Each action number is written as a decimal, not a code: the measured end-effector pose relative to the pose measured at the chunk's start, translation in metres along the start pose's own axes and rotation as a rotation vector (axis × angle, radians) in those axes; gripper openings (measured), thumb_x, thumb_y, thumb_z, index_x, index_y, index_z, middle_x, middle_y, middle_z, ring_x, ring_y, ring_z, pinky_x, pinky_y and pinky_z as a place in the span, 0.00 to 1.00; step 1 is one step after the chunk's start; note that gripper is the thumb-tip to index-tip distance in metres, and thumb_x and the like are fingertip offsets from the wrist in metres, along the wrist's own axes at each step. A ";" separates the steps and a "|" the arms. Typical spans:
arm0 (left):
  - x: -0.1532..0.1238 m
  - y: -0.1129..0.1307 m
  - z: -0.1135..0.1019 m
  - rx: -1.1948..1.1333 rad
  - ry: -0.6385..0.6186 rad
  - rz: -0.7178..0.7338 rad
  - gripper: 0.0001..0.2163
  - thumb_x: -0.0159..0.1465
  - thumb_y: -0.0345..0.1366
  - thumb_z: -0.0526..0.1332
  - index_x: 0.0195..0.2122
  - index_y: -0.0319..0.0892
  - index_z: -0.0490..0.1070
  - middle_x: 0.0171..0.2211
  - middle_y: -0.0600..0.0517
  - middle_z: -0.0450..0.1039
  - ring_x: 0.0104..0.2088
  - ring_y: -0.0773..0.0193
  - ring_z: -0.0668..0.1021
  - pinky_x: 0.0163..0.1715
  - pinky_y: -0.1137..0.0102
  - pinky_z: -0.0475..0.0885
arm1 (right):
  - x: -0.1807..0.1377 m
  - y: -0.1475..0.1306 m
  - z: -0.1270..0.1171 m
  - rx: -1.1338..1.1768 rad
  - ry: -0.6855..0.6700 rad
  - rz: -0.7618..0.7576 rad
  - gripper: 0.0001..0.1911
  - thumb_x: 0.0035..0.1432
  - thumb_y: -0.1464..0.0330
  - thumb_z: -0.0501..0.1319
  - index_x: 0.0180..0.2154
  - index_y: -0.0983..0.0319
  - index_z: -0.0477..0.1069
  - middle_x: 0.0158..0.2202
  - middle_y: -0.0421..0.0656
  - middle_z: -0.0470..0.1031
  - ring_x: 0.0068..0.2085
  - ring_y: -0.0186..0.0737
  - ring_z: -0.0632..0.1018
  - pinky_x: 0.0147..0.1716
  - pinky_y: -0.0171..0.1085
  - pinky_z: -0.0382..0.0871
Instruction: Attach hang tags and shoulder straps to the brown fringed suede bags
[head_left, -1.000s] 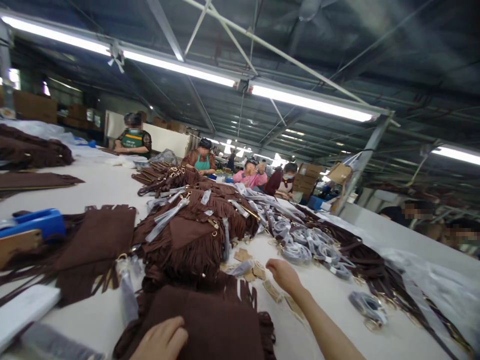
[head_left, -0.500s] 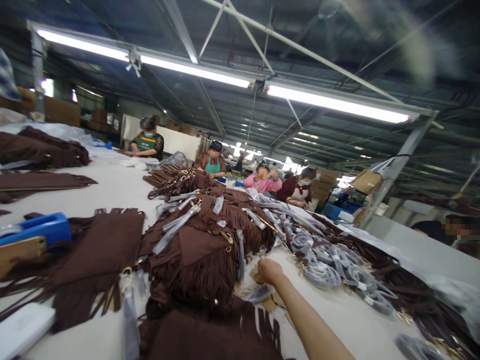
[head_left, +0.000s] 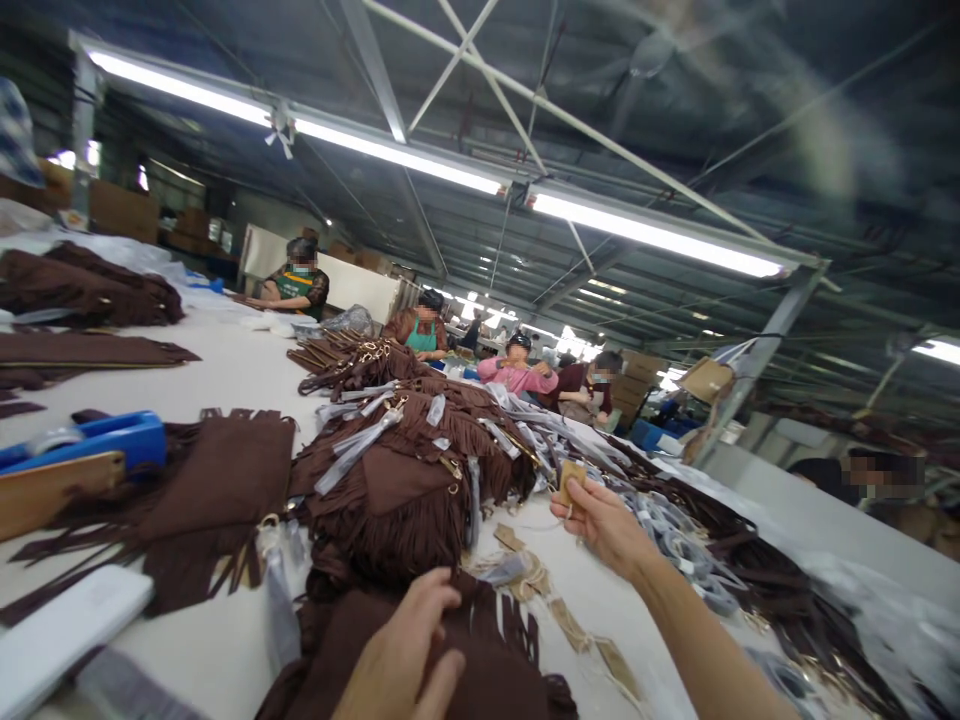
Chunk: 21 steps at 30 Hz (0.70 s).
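Note:
Between the thumb and fingers of my right hand [head_left: 609, 522] is a small tan tag [head_left: 572, 484], held up above the white table. More tan tags [head_left: 570, 625] with pale strings lie on the table below it. My left hand [head_left: 416, 640] has its fingers apart and holds nothing; it is over a brown fringed bag [head_left: 345, 655] at the front edge of the view. I cannot tell whether it touches the bag. Beyond it rises a pile of brown fringed bags [head_left: 405, 490] with gold hardware and plastic-wrapped zipper pulls.
Wrapped coiled straps [head_left: 675, 545] lie to the right. On the left are another fringed bag [head_left: 225, 475], a blue tape dispenser [head_left: 142, 445] and a white box-like object [head_left: 82, 620]. Several people work farther back, one in a pink top [head_left: 517, 375]. A tube light [head_left: 652, 235] hangs overhead.
My right hand has lifted from the tags on the table, bringing one tag up and to the right. My left hand has come into view over the front bag.

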<state>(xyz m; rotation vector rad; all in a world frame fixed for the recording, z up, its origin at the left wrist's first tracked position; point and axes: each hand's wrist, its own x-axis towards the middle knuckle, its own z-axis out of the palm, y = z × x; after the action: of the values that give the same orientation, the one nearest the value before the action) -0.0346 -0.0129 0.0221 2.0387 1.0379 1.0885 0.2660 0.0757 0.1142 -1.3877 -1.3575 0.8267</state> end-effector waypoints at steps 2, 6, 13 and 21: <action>0.013 0.031 0.006 -0.260 -0.022 -0.128 0.30 0.60 0.27 0.56 0.64 0.46 0.55 0.60 0.44 0.66 0.37 0.67 0.78 0.39 0.74 0.73 | -0.028 -0.015 0.017 0.098 -0.031 0.008 0.20 0.51 0.51 0.68 0.37 0.57 0.68 0.31 0.42 0.78 0.30 0.38 0.80 0.28 0.36 0.77; 0.015 0.060 0.034 -0.771 -0.204 -0.215 0.40 0.54 0.25 0.60 0.68 0.44 0.46 0.48 0.47 0.73 0.32 0.70 0.74 0.30 0.76 0.69 | -0.085 -0.033 0.049 0.277 -0.155 0.072 0.23 0.45 0.51 0.73 0.34 0.58 0.70 0.30 0.40 0.77 0.26 0.34 0.78 0.25 0.33 0.77; -0.038 0.034 0.035 -0.647 -0.128 -0.325 0.07 0.57 0.31 0.57 0.28 0.37 0.75 0.21 0.57 0.68 0.21 0.70 0.67 0.24 0.75 0.60 | -0.148 -0.002 0.039 0.293 -0.200 0.198 0.20 0.47 0.52 0.73 0.33 0.59 0.72 0.29 0.42 0.77 0.24 0.36 0.76 0.24 0.36 0.77; -0.017 0.046 -0.012 0.093 -0.271 -0.026 0.07 0.60 0.30 0.60 0.28 0.41 0.77 0.25 0.55 0.76 0.27 0.66 0.74 0.28 0.74 0.60 | -0.160 0.024 0.049 -0.171 0.088 0.024 0.31 0.45 0.49 0.69 0.47 0.60 0.72 0.47 0.53 0.76 0.49 0.56 0.77 0.41 0.49 0.77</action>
<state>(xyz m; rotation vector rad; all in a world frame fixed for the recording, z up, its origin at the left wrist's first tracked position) -0.0346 -0.0499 0.0569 2.1669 0.9875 0.7362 0.2046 -0.0692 0.0513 -1.5565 -1.3713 0.6693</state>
